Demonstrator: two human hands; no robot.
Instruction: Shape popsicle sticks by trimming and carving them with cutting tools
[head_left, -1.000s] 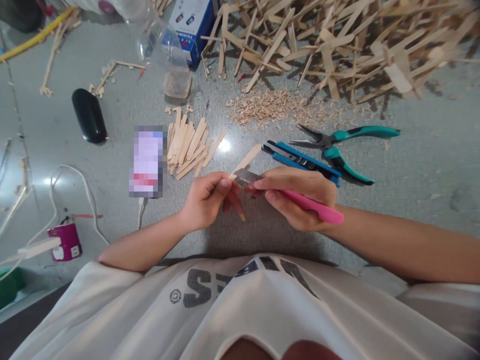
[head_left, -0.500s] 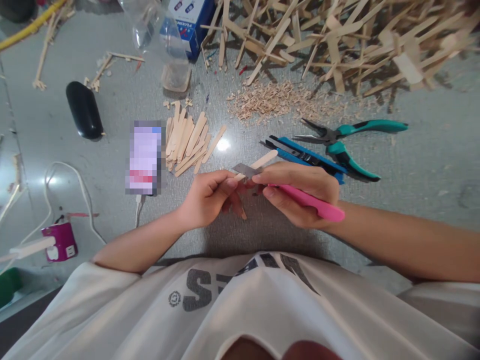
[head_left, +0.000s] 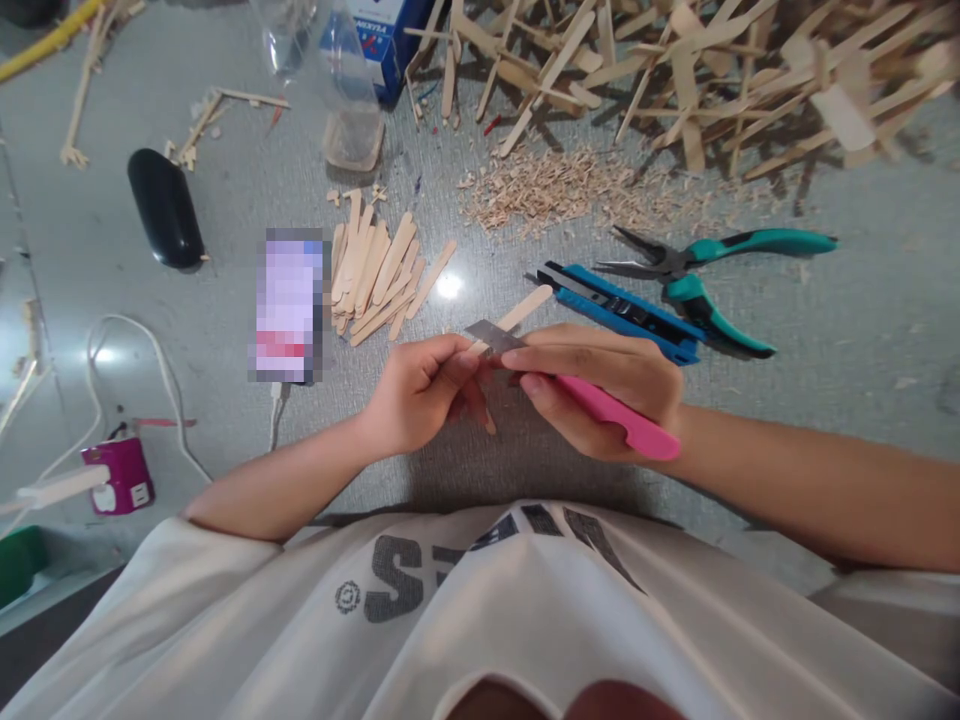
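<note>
My left hand [head_left: 424, 390] is closed on a wooden craft stick [head_left: 527, 308], which slants up to the right past my fingers. In my right hand [head_left: 600, 385] is a pink-handled craft knife [head_left: 611, 412]; my fingers wrap its handle. The flat metal blade [head_left: 491, 336] lies across the stick close to my left thumb. A second stick tip [head_left: 491, 424] shows below my left fingers, though its upper part is hidden. Just beyond my right hand lie a blue box cutter [head_left: 622, 310] and teal-handled long-nose pliers [head_left: 682, 265].
Cut sticks [head_left: 375, 262] lie in a pile beside a charging phone [head_left: 289, 305]. Wood shavings [head_left: 532, 190] spread below a large heap of craft sticks [head_left: 690, 80]. A black case [head_left: 165, 208], a blue box [head_left: 382, 45] and a purple adapter [head_left: 118, 476] with white cables sit farther out.
The camera view has shifted slightly, so table items appear a little higher. Both hands keep their holds, and the knife handle's end sits slightly lower and farther left.
</note>
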